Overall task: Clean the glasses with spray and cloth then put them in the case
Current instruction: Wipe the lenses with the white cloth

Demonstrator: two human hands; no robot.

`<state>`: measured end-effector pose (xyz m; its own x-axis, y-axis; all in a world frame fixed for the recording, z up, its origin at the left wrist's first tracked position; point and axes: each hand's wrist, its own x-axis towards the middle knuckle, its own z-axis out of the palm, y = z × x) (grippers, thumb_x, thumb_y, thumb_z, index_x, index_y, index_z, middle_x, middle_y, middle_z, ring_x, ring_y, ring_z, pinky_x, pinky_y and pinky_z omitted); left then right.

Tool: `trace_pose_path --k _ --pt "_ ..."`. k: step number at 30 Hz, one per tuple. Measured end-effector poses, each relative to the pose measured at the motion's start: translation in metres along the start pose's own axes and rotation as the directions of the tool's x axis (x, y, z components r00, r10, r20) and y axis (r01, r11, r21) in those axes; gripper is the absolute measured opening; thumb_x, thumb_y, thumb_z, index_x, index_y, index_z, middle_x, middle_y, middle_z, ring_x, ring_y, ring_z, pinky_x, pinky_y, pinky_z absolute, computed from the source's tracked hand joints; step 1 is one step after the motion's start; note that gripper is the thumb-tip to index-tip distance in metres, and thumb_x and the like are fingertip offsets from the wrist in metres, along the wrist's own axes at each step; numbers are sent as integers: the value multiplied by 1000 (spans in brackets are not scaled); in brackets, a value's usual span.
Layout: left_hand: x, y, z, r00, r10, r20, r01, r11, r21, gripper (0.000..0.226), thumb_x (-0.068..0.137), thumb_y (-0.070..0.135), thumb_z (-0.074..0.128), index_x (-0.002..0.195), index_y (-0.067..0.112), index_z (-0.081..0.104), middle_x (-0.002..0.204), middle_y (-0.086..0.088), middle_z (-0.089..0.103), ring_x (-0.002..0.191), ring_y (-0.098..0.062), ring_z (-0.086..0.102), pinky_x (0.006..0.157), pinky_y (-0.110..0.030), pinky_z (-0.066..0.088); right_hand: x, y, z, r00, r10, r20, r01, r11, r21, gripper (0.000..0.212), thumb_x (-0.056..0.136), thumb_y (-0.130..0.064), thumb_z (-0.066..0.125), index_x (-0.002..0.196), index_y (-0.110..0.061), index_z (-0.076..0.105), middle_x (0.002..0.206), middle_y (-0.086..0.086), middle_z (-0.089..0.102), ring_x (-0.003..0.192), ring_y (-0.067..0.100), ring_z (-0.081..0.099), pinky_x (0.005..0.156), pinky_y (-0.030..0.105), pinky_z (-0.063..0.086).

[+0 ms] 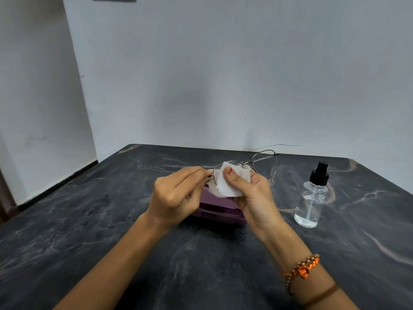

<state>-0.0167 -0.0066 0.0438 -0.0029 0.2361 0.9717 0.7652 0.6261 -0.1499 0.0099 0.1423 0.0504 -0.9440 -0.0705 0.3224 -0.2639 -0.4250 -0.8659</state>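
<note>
Thin metal-framed glasses (266, 162) are held above the dark marble table (111, 220). My left hand (176, 198) pinches the frame at its left end. My right hand (254, 195) presses a white cloth (228, 184) around the left lens, thumb on top. The right lens sticks out uncovered, with one temple arm pointing right. A purple glasses case (219, 209) lies on the table under both hands, mostly hidden by them. A clear spray bottle (312, 198) with a black nozzle stands upright to the right.
A grey wall runs along the table's far edge. The table's left edge drops off toward a white wall and floor. An orange bracelet sits on my right wrist.
</note>
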Motion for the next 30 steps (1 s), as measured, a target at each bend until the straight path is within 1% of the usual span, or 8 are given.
trace_pose_path --k 4,7,10,16,21,23,26,30 --pt "0 0 0 1000 -1 -16 1 1000 2 12 76 -1 63 70 -8 71 68 -14 71 68 -14 63 76 -13 48 -1 -11 -4 998 -46 45 54 978 -203 16 61 -29 69 69 -15 70 69 -2 73 68 9 67 63 19 56" --pt "-2 -3 0 999 -31 -27 32 999 7 7 73 -4 66 71 -8 71 69 -13 71 67 -15 65 72 -15 49 -3 -14 -1 992 -81 100 113 924 -366 7 77 -16 63 70 -14 61 56 -8 69 56 -1 64 49 11 48" --pt "-2 -7 -1 997 -63 -51 64 998 16 7 73 -5 65 71 -7 71 70 -13 71 74 -15 61 72 -15 49 -2 -8 2 989 -109 103 145 865 -481 15 85 -10 58 70 -14 59 60 -6 63 54 -4 59 51 11 48" --pt "0 -11 -3 991 -103 -82 104 995 0 4 71 -7 67 71 -8 71 70 -14 71 74 -14 60 73 -9 47 -1 -6 1 987 -138 88 163 866 -473 24 89 -9 52 71 -19 65 56 -13 65 55 -7 56 54 7 43" --pt "2 -12 -6 971 -201 -131 197 980 -40 2 71 -7 69 71 -8 70 67 -14 70 70 -12 60 68 -12 48 2 -6 -3 968 -238 -83 164 846 -507 24 87 -16 56 65 -17 65 60 -2 61 60 9 51 53 17 39" --pt "2 -13 -6 955 -260 -143 254 965 -61 2 71 -7 70 73 -8 70 68 -13 70 69 -12 60 66 -13 49 3 -5 -7 941 -310 -138 165 774 -611 28 87 -20 57 60 -23 61 58 -1 56 57 9 46 51 22 35" --pt "2 -14 -5 937 -319 -143 309 947 -83 5 70 -9 70 75 -8 71 69 -13 70 68 -11 60 67 -10 48 5 -5 -16 871 -461 -173 131 556 -821 39 88 -23 56 50 -27 50 44 -10 40 42 2 35 42 13 24" --pt "1 -17 -5 930 -339 -142 329 940 -91 9 69 -12 70 78 -9 70 75 -7 67 71 -12 60 68 -6 48 9 -3 -30 784 -589 -197 72 401 -913 30 88 -19 53 59 -24 53 46 -14 42 41 3 40 43 11 32"
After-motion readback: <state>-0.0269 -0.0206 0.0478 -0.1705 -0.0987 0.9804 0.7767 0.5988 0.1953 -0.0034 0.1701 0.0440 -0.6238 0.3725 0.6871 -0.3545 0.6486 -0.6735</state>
